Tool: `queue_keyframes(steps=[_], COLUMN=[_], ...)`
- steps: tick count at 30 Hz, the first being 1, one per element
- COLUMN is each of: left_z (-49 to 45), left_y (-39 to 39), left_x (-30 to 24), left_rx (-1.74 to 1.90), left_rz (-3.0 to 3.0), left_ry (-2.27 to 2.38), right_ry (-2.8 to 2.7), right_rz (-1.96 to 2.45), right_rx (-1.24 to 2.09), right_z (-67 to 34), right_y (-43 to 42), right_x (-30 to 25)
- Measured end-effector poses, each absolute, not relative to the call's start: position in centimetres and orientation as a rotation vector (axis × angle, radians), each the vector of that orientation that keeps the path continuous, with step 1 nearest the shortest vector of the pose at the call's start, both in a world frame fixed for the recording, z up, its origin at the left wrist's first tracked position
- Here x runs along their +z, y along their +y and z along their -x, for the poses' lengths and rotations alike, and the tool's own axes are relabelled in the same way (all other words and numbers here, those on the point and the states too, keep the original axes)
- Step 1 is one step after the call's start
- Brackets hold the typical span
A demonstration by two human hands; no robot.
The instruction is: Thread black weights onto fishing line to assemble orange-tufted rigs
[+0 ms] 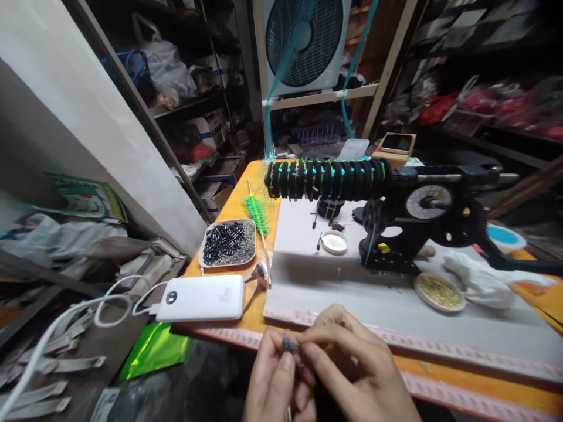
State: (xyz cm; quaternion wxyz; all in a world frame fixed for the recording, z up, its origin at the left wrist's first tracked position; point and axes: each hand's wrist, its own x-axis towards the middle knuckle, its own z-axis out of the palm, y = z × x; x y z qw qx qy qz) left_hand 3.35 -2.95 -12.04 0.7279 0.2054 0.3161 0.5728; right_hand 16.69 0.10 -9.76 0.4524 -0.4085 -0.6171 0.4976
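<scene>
A small dark, greyish piece [289, 344] is pinched between the thumb and fingers of my left hand [275, 375]; its kind is too small to tell. Below that hand, a thin metallic tip [288, 413] shows. My right hand [363, 366] meets it from the right, thumb and forefinger pressed together at the piece's right end. Whatever those fingertips grip is hidden. Beyond both hands stands a black machine [387, 217] with a dial and a ribbed horizontal cylinder [328, 179], wound with green and teal strands.
On the left are a tray [207, 264] of black and silvery small parts, a white power bank [200, 298] with a cable, and a green bristly stick [255, 214]. A white dish [335, 250] and a dish of golden bits [440, 306] flank the machine's base. Behind is a fan [303, 44].
</scene>
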Motion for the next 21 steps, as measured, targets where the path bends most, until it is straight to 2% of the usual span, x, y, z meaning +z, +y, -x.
queue_keyframes(steps=[3,7,21], left_z=[-3.3,-3.5,-3.4], left_y=[-2.7,-2.4,-2.9], left_x=[-12.0,-11.8,-10.8], left_rx=[1.351,1.458,1.419], left_rz=[-0.616,-0.707,-0.582], left_ry=[0.763,0.859,0.754], right_ry=[-1.463,-1.58,-1.877], right_rz=[0.972,1.009,0.968], right_rx=[1.305,1.05,0.642], right_z=[-16.8,-17.2,-18.4], right_y=[0.1,0.1,-0.1], right_x=[-9.9,-9.8,-10.1])
